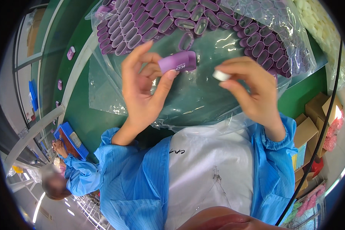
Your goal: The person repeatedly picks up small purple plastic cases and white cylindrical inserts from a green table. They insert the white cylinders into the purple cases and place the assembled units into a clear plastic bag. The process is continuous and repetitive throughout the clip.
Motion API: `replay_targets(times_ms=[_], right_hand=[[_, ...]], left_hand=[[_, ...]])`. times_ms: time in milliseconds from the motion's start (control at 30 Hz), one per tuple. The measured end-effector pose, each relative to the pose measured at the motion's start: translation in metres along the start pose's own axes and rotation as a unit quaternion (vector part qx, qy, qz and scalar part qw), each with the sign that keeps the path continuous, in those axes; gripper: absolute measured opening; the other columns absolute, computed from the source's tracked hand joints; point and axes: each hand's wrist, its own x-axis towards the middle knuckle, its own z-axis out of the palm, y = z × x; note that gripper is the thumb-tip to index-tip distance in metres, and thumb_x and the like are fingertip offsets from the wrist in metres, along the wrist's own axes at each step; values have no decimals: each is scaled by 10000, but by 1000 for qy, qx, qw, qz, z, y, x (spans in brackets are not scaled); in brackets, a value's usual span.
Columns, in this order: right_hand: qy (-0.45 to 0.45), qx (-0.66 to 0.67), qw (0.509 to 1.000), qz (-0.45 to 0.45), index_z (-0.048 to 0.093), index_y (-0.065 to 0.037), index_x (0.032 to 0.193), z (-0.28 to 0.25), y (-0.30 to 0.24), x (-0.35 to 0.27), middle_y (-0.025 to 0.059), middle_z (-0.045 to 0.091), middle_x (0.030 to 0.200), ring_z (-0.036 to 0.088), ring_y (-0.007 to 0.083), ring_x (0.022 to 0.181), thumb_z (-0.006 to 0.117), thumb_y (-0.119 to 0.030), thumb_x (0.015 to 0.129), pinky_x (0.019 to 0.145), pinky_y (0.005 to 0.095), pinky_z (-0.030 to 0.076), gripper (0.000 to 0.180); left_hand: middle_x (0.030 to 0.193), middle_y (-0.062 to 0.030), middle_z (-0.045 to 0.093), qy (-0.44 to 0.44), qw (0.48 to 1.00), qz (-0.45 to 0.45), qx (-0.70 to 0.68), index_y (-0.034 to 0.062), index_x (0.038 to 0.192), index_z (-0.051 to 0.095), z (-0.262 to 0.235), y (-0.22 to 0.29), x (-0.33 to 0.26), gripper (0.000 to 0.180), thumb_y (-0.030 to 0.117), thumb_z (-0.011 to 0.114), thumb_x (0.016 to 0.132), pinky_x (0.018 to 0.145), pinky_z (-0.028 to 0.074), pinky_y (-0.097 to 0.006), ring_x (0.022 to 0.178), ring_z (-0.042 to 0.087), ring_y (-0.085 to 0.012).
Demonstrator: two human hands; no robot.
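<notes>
The person's left hand pinches a purple oval sleeve between thumb and fingers, its open end turned toward the right hand, which grips a small white piece between thumb and fingertips. The sleeve and the white piece are apart, both raised above a clear plastic sheet, while many similar purple sleeves stand packed together beyond the hands.

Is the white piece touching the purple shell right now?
No, the right hand holds the white piece, with a visible gap to the purple shell in the left hand.
</notes>
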Motion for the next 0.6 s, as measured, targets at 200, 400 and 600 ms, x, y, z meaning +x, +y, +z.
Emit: replay_targets(times_ms=[200,400,600], right_hand=[[128,150,979,45,712,30,1018,32,4,-2,122,692,991,705,173,813,777,42,818,684,282,572,210],[68,-54,996,-28,723,36,934,11,-4,-9,130,685,961,674,220,775,771,50,802,642,308,536,141],[75,-190,973,-111,704,45,907,11,-2,-19,123,673,910,602,272,738,767,61,689,622,342,505,227]], left_hand=[[1215,-122,603,-130,989,-27,-59,-58,1312,548,10,-17,-2,409,-70,682,925,1010,542,-338,1167,635,-204],[950,-56,741,-135,947,137,258,42,1025,753,23,-19,7,349,0,845,691,786,525,-330,919,643,-242],[981,2,765,-114,908,183,361,87,1020,784,46,-34,-4,339,58,862,692,881,451,-337,977,616,-226]])
